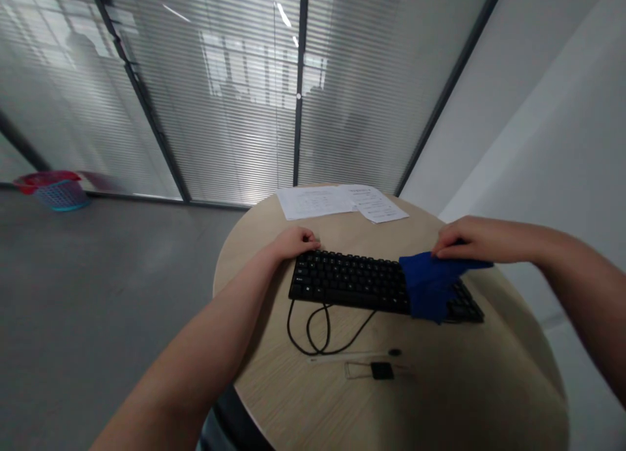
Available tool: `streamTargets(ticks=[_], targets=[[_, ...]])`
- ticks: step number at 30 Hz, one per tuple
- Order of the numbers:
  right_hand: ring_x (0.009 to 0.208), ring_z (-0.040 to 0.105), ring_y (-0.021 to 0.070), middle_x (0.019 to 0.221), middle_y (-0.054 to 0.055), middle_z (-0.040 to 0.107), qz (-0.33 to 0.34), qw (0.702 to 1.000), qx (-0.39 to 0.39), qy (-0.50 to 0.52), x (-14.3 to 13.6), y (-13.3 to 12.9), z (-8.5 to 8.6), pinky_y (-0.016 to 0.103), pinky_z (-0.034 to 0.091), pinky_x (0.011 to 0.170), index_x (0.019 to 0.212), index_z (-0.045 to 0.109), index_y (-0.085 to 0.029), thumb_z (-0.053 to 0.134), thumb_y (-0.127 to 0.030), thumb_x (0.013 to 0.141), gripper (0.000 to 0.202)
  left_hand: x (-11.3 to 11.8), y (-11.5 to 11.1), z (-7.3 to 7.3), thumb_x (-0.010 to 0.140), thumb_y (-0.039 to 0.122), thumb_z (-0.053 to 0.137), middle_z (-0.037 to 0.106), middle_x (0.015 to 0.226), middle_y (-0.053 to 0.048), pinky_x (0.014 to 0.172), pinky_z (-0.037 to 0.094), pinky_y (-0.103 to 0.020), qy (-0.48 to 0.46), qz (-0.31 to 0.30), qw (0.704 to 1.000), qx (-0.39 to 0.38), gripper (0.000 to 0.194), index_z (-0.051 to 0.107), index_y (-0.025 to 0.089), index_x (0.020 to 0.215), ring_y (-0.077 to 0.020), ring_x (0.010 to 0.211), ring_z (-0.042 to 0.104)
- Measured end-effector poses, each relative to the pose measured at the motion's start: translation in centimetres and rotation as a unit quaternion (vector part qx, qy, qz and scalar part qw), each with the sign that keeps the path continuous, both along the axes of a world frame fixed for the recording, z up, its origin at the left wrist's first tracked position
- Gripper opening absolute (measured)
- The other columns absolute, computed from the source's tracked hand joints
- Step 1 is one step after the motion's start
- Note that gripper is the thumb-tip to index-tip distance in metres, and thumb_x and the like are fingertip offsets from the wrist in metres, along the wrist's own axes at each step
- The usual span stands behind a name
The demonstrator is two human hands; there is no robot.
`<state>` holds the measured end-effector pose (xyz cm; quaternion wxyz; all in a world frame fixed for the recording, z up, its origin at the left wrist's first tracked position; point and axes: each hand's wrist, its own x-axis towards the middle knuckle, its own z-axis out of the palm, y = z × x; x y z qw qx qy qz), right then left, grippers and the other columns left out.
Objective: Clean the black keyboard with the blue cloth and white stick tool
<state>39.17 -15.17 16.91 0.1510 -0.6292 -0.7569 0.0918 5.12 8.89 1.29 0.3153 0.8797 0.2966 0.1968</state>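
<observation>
A black keyboard (352,281) lies on the round wooden table, its cable (313,334) looped along the near side. Curled at the keyboard's far left corner is my left hand (296,242), its fingers closed against the edge. My right hand (457,239) pinches a blue cloth (430,288) from above. The cloth drapes over the right part of the keyboard and hides the keys beneath it. Nearer to me lie a black binder clip (382,371) and a thin pale stick with a dark round end (395,352).
Printed paper sheets (317,202) overlap at the far edge of the table (469,399). Behind stands a glass partition with blinds (235,131), and a white wall (552,145) is on the right. A red and blue plastic basket (61,193) sits on the floor at left.
</observation>
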Motion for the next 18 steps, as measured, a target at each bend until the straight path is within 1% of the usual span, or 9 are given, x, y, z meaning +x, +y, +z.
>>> streamTargets(ticks=[1,3,6,8,9,11,14,16,18], targets=[[0.058,0.057,0.0090,0.070,0.004,0.069,0.010,0.996,-0.084,-0.029,1.2,-0.7,1.9,0.021,0.045,0.055,0.077,0.077,-0.020,0.075,-0.051,0.078,0.031,0.0,0.1,-0.1,0.077,0.055,0.062,0.066,0.066,-0.001,0.060,0.036,-0.028,0.001,0.001,1.000,0.005,0.036,0.069,0.020,0.071,-0.0176,0.064,0.058],[0.065,0.061,0.0113,0.081,0.007,0.071,-0.055,0.994,-0.068,-0.063,2.7,-2.1,5.8,0.025,0.047,0.060,0.087,0.079,-0.021,0.070,-0.057,0.082,0.037,0.0,0.2,-0.1,0.079,0.056,0.060,0.065,0.064,-0.001,0.060,0.036,-0.028,0.005,0.004,1.000,0.020,0.039,0.068,0.020,0.069,-0.0171,0.062,0.056],[0.070,0.061,0.0137,0.089,0.008,0.072,-0.205,0.959,0.178,-0.074,2.4,-3.5,9.9,0.028,0.046,0.062,0.098,0.078,-0.025,0.070,-0.058,0.082,0.038,-0.1,0.2,-0.1,0.083,0.059,0.054,0.063,0.063,-0.001,0.060,0.035,-0.029,0.008,0.011,1.000,0.026,0.045,0.067,0.019,0.067,-0.0175,0.063,0.056],[0.076,0.062,0.0156,0.093,0.008,0.072,-0.239,0.918,0.313,-0.052,0.8,-3.5,9.9,0.029,0.046,0.065,0.106,0.076,-0.026,0.067,-0.055,0.087,0.036,-0.2,0.2,0.0,0.085,0.061,0.050,0.066,0.065,-0.002,0.061,0.037,-0.029,0.004,0.021,1.000,0.014,0.048,0.068,0.019,0.069,-0.0186,0.065,0.057],[0.079,0.063,0.0161,0.094,0.007,0.072,-0.229,0.908,0.349,-0.041,-0.2,-3.1,9.0,0.030,0.046,0.068,0.106,0.076,-0.026,0.066,-0.053,0.088,0.034,-0.3,0.1,0.1,0.085,0.062,0.049,0.067,0.066,-0.003,0.062,0.038,-0.029,0.000,0.028,1.000,0.007,0.050,0.069,0.019,0.070,-0.0192,0.066,0.058],[0.081,0.064,0.0161,0.093,0.006,0.072,-0.141,0.937,0.319,-0.030,-2.6,-1.5,5.4,0.030,0.048,0.072,0.100,0.078,-0.024,0.068,-0.046,0.088,0.027,-0.4,0.0,0.1,0.086,0.064,0.048,0.069,0.069,-0.004,0.064,0.040,-0.030,-0.009,0.041,0.999,-0.006,0.053,0.071,0.019,0.072,-0.0202,0.067,0.060],[0.082,0.064,0.0148,0.090,0.005,0.072,0.001,0.974,0.226,-0.024,-6.2,1.7,-2.6,0.030,0.049,0.076,0.098,0.078,-0.021,0.064,-0.035,0.092,0.020,-0.5,0.0,0.1,0.085,0.065,0.046,0.069,0.069,-0.005,0.065,0.042,-0.030,-0.023,0.059,0.998,-0.021,0.055,0.072,0.018,0.073,-0.0205,0.067,0.061],[0.083,0.064,0.0143,0.090,0.005,0.071,0.038,0.981,0.191,-0.021,-8.3,3.3,-7.9,0.029,0.049,0.078,0.096,0.078,-0.021,0.061,-0.030,0.094,0.019,-0.6,0.1,-0.1,0.086,0.065,0.045,0.068,0.068,-0.005,0.064,0.042,-0.031,-0.033,0.071,0.997,-0.027,0.056,0.071,0.018,0.074,-0.0202,0.066,0.061],[0.084,0.063,0.0138,0.088,0.005,0.071,0.056,0.982,0.179,-0.003,-9.8,4.1,-12.0,0.028,0.049,0.079,0.097,0.077,-0.020,0.061,-0.028,0.094,0.019,-0.6,0.3,-0.4,0.086,0.066,0.044,0.068,0.068,-0.005,0.065,0.043,-0.031,-0.039,0.075,0.996,-0.029,0.056,0.071,0.017,0.074,-0.0201,0.066,0.061]])
